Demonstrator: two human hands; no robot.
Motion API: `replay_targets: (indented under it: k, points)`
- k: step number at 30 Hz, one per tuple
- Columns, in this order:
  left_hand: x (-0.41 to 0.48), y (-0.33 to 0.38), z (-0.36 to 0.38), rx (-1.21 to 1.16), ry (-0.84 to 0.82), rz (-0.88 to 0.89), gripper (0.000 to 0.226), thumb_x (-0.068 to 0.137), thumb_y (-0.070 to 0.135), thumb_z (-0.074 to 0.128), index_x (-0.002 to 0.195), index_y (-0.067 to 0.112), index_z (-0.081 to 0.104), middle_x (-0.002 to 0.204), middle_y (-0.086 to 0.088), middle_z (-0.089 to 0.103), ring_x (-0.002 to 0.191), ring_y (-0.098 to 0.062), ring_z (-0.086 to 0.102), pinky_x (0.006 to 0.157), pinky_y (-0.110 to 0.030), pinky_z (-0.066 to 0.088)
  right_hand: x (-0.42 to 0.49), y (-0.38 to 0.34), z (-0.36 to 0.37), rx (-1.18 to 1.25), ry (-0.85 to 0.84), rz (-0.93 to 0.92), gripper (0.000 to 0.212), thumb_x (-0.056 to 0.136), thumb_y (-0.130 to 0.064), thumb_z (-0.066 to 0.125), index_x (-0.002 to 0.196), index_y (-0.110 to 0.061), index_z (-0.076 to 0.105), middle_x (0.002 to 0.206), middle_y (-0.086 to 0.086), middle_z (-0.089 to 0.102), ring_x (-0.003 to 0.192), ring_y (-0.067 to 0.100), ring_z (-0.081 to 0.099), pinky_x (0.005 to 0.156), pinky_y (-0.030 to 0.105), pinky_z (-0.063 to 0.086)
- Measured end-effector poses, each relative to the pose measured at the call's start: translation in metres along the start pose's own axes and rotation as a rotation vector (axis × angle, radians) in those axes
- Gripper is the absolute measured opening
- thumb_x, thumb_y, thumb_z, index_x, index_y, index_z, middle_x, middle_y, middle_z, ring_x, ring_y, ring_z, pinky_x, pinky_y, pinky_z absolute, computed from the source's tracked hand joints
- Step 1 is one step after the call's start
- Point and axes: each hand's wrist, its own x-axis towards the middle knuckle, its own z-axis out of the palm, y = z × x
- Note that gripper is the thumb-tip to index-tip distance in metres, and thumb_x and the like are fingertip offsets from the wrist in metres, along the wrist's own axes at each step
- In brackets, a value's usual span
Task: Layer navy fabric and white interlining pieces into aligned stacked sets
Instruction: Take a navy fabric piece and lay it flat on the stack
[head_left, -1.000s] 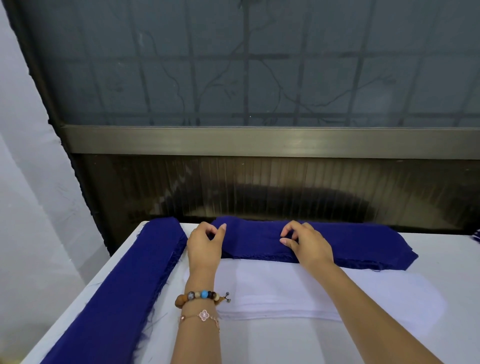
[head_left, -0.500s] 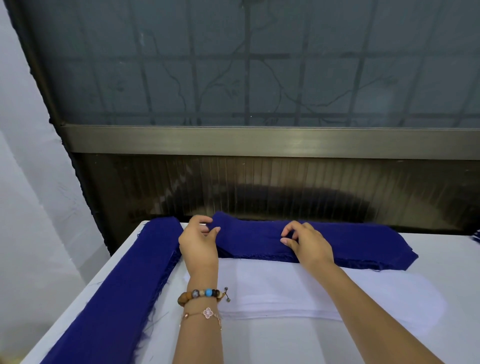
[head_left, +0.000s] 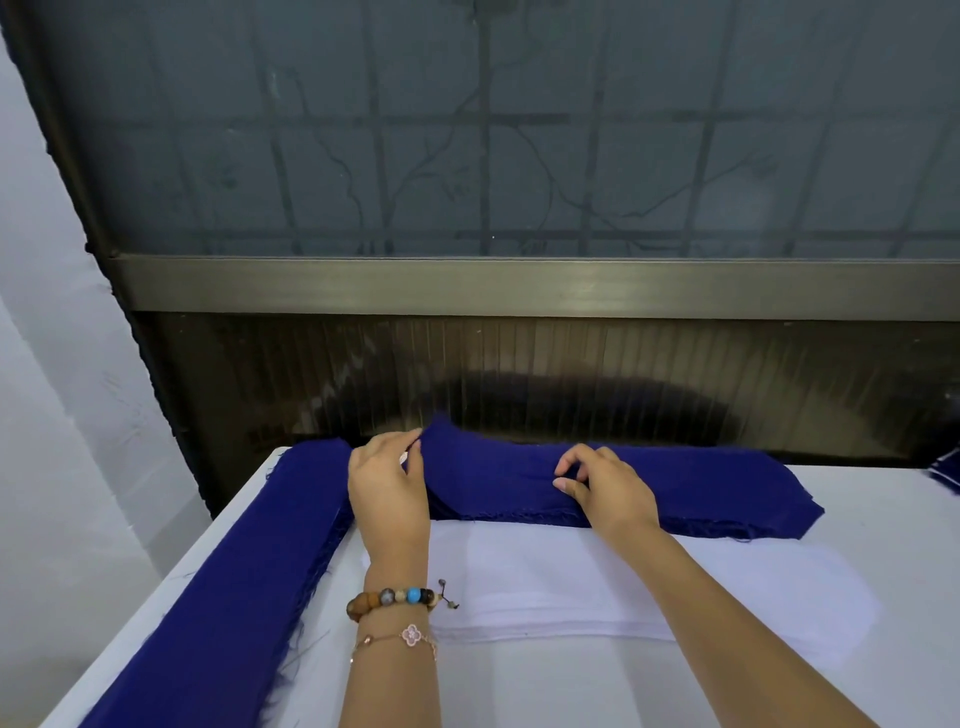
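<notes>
The left grip (head_left: 389, 491) pinches the left end of the top navy piece (head_left: 441, 436) between thumb and fingers, so that end peaks upward. The navy fabric stack (head_left: 717, 491) lies under both grips, with its long axis running from the left grip past the right grip (head_left: 608, 493) and its frayed tip pointing away to the right grip's outer side. The right grip's fingers are curled with their tips on the stack; whether they pinch a ply cannot be told. The white interlining stack (head_left: 550, 577) lies parallel, just behind the grips toward the wrists, on the worktop (head_left: 597, 686). A long navy strip (head_left: 218, 597) runs lengthwise beside the left grip's outer side. Compared with a second ago, the left grip has closed on the end and raised it; the right grip has barely moved.
</notes>
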Motion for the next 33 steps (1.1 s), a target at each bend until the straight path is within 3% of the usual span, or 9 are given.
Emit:
replay_targets:
  k: [4, 6, 9, 12, 15, 19, 24, 27, 33]
  points:
    - [0.001, 0.004, -0.002, -0.208, -0.132, -0.098, 0.015, 0.085, 0.009, 0.071, 0.091, 0.022, 0.068, 0.084, 0.007, 0.066, 0.078, -0.005, 0.062, 0.071, -0.017, 0.053, -0.001, 0.0, -0.001, -0.006, -0.017, 0.01, 0.017, 0.092, -0.039, 0.058, 0.106, -0.032, 0.054, 0.096, -0.008, 0.049, 0.093, 0.013, 0.052, 0.065, 0.025, 0.046]
    - [0.0, 0.005, -0.001, -0.212, -0.176, -0.12, 0.014, 0.081, 0.014, 0.076, 0.084, 0.024, 0.065, 0.076, 0.011, 0.064, 0.074, -0.004, 0.062, 0.061, -0.01, 0.045, -0.001, -0.001, -0.003, 0.003, -0.021, 0.001, 0.032, 0.091, -0.037, 0.06, 0.121, -0.033, 0.049, 0.092, -0.009, 0.05, 0.089, 0.012, 0.053, 0.063, 0.024, 0.046]
    - [0.001, 0.0, -0.005, -0.24, -0.12, -0.123, 0.013, 0.08, 0.02, 0.076, 0.078, 0.025, 0.065, 0.073, 0.013, 0.063, 0.071, -0.002, 0.06, 0.059, -0.008, 0.039, 0.003, -0.005, -0.011, -0.013, -0.076, -0.01, 0.075, 0.09, -0.032, 0.063, 0.149, -0.037, 0.017, 0.086, -0.005, 0.056, 0.079, 0.013, 0.057, 0.061, 0.028, 0.048]
    - [0.004, -0.011, -0.01, -0.266, -0.046, -0.123, 0.015, 0.085, 0.02, 0.072, 0.075, 0.024, 0.061, 0.074, 0.009, 0.062, 0.072, -0.005, 0.059, 0.059, -0.013, 0.038, 0.009, -0.009, -0.022, -0.074, -0.192, -0.053, 0.089, 0.09, -0.029, 0.064, 0.15, -0.041, 0.0, 0.091, 0.0, 0.057, 0.078, 0.015, 0.058, 0.067, 0.032, 0.051]
    - [0.003, -0.015, -0.009, -0.295, -0.056, -0.125, 0.014, 0.087, 0.015, 0.07, 0.079, 0.024, 0.062, 0.075, 0.009, 0.062, 0.071, -0.005, 0.058, 0.061, -0.012, 0.039, 0.016, -0.009, -0.027, -0.055, -0.259, -0.086, 0.077, 0.09, -0.027, 0.064, 0.148, -0.041, 0.016, 0.1, -0.002, 0.051, 0.085, 0.014, 0.056, 0.074, 0.032, 0.053]
    - [0.003, -0.019, -0.007, -0.29, -0.061, -0.145, 0.012, 0.088, 0.012, 0.067, 0.093, 0.023, 0.069, 0.079, 0.009, 0.063, 0.075, -0.002, 0.057, 0.064, -0.012, 0.04, 0.02, -0.001, -0.025, 0.032, -0.237, -0.024, 0.05, 0.085, -0.031, 0.07, 0.128, -0.033, 0.043, 0.106, -0.005, 0.05, 0.094, 0.014, 0.054, 0.081, 0.031, 0.053]
    - [0.005, -0.017, -0.006, -0.286, -0.064, -0.218, 0.008, 0.085, 0.024, 0.072, 0.081, 0.028, 0.066, 0.076, 0.011, 0.065, 0.075, -0.004, 0.061, 0.064, -0.021, 0.048, 0.015, 0.007, -0.018, 0.142, 0.05, 0.028, 0.026, 0.078, -0.037, 0.076, 0.093, -0.031, 0.055, 0.094, -0.009, 0.049, 0.075, 0.005, 0.048, 0.057, 0.018, 0.037]
    - [0.005, -0.015, -0.003, -0.252, -0.113, -0.193, 0.014, 0.078, 0.023, 0.078, 0.082, 0.023, 0.065, 0.078, 0.007, 0.065, 0.076, -0.009, 0.062, 0.063, -0.018, 0.045, 0.015, 0.002, -0.013, 0.113, 0.175, -0.001, 0.019, 0.08, -0.037, 0.074, 0.078, -0.028, 0.058, 0.091, -0.011, 0.047, 0.075, 0.005, 0.048, 0.057, 0.018, 0.039]
    - [0.007, -0.016, 0.0, -0.117, -0.104, -0.152, 0.014, 0.08, 0.023, 0.077, 0.074, 0.016, 0.066, 0.063, 0.004, 0.061, 0.06, -0.008, 0.056, 0.053, -0.016, 0.036, 0.021, 0.002, -0.011, -0.151, 0.266, -0.163, 0.021, 0.09, -0.037, 0.061, 0.103, -0.025, 0.073, 0.099, -0.007, 0.046, 0.095, 0.011, 0.04, 0.081, 0.027, 0.042]
